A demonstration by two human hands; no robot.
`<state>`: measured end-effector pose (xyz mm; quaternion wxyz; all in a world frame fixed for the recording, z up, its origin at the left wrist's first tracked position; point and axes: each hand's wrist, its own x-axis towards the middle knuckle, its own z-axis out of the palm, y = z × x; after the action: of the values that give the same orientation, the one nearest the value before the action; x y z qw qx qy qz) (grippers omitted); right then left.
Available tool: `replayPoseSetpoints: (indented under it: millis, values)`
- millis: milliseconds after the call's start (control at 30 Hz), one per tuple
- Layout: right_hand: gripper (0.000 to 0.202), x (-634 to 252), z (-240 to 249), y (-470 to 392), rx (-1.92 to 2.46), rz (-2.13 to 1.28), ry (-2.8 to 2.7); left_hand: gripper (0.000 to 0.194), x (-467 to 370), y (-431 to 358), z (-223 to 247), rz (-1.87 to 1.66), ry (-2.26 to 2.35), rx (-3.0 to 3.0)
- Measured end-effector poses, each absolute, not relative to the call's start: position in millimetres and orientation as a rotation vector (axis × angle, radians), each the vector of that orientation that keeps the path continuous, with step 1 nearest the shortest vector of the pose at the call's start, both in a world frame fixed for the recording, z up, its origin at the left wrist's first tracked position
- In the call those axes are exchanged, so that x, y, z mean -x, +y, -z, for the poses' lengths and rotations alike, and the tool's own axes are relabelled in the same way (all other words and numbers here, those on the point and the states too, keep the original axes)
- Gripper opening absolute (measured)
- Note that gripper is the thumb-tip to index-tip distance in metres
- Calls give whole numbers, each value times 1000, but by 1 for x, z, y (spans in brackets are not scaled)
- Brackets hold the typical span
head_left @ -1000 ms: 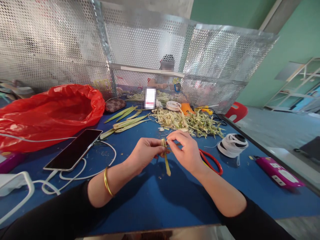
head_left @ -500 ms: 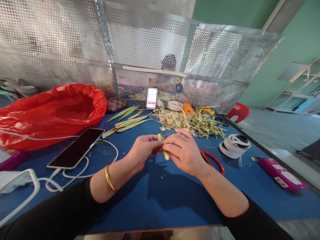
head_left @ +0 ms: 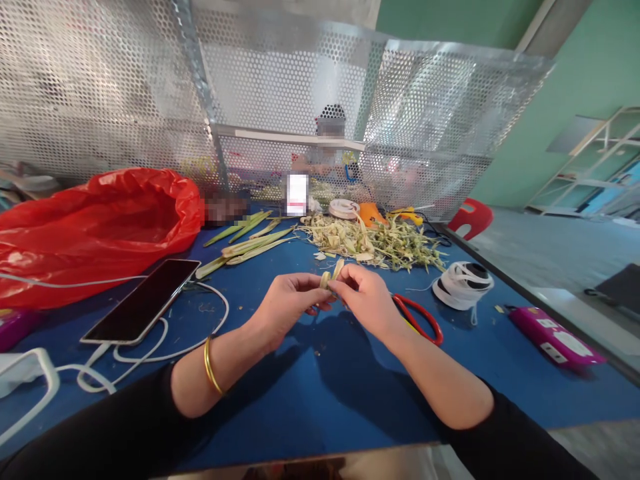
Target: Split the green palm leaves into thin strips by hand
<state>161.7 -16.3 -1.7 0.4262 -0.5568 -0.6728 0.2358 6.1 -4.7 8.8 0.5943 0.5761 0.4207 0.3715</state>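
Note:
A small pale yellow-green leaf strip [head_left: 325,279] is pinched between my two hands above the middle of the blue table. My left hand [head_left: 295,293], with a gold bangle at the wrist, grips it from the left with thumb and fingers. From the right, my right hand [head_left: 364,293] pinches the same strip, one end of which sticks up past the fingertips. Red-handled scissors [head_left: 420,320], their blades hidden, lie just right of my right hand. Beyond the hands is a heap of shredded pale leaves [head_left: 345,237], with long green leaves [head_left: 250,247] to its left.
A red plastic bag [head_left: 100,227] and a phone [head_left: 143,300] with a white cable [head_left: 220,320] occupy the left. White ribbon rolls [head_left: 463,285] and a magenta pack [head_left: 555,339] lie right. Behind a perforated metal screen [head_left: 290,73] sits a person [head_left: 327,157].
My right hand has turned, its fingers now curled in a pinch instead of lying over the strip. The strip's lower end no longer hangs down; an end now points up. The view shifted slightly.

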Motion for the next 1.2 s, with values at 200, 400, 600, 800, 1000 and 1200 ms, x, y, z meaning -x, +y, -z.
replayPoseSetpoints:
  millis: [200,400,600,800,1000,1200]
  values:
    - [24,-163,2,-18,1384,-511,-1722,17,-6,-2,-4,-948,1034,-1300]
    - [5,-169,-15,-22,1304,-476,-1713,21,0,7,-4,-978,1051,-1177]
    - [5,-164,-9,-17,1056,-859,-1444,29,-2,7,-4,-951,1044,-1146]
    - [13,-160,-3,-17,1018,-895,-1341,28,-5,2,-7,-921,1044,-1193]
    - [11,-162,-2,-18,1161,-910,-1383,27,-7,2,-3,-874,1079,-1167]
    - [12,-163,2,-16,1268,-834,-1512,23,-7,4,0,-883,1095,-1158]
